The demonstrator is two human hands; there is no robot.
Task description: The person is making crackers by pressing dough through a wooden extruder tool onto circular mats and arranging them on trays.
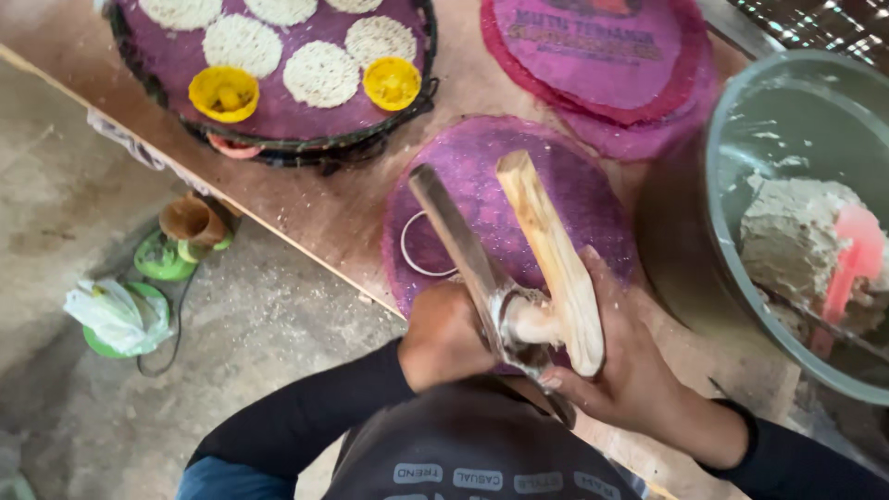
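Press (519, 278) — a hand-held noodle press with a metal lever and a pale wooden handle — is held over a purple woven mat (593, 204) at the near edge of the wooden table (324, 208). The left hand (444, 335) is closed in a fist around the base of the metal lever, fingers curled tight; the right hand (620, 361) is wrapped around the wooden handle and the metal cylinder, fingers pressed together, the thumb laid along the wood.

Several slips can be judged likely from here. With the mat hanging partly over the table edge, a push that is off centre could tip it, and whatever is pressed out could be dropped to the floor. Skin could be pinched between the two handles if they are closed carelessly. A loose ring (421, 245) lying on the mat could be knocked away.

On the table a round tray (278, 139) is seen with white lacy noodle discs (319, 74) and two yellow cups (224, 93) — further back, a stack of pink mats (602, 56). At the right a grey-green basin (741, 120) holds pale dough (796, 231) and a pink scoop (852, 259). Below, a dusty concrete floor (74, 185) carries a plastic bag (116, 315) and green lids (162, 259).
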